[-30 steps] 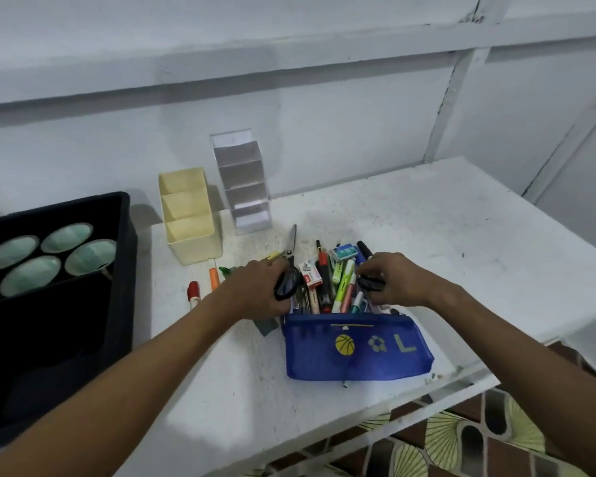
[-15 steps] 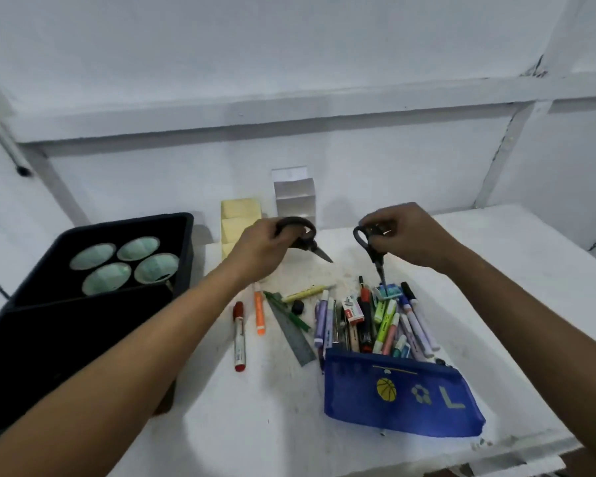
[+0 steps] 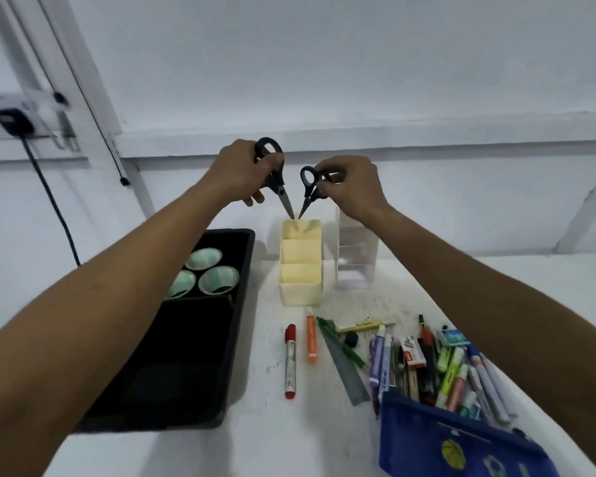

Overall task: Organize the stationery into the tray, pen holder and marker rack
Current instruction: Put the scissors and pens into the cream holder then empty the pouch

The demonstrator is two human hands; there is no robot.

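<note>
My left hand (image 3: 241, 175) grips the larger black-handled scissors (image 3: 276, 182), blades pointing down. My right hand (image 3: 350, 187) pinches the smaller black scissors (image 3: 308, 189) by the handles. Both blade tips meet just over the back compartment of the cream pen holder (image 3: 300, 270). To its right stands the clear marker rack (image 3: 356, 259), and the black tray (image 3: 193, 339) lies to the left. Several pens and markers (image 3: 427, 366) spill from the blue pencil pouch (image 3: 461, 445) at the lower right.
Three green-lined round cups (image 3: 217, 278) sit in the tray's far section. A red marker (image 3: 289, 361), an orange marker (image 3: 311, 339), a grey ruler (image 3: 346, 368) and a yellow cutter (image 3: 358, 327) lie loose on the white table. A black cable (image 3: 49, 197) hangs on the wall at left.
Both hands have lifted the scissors from the pile, carried them back over the pen holder and turned the blades downward; the view has tilted up.
</note>
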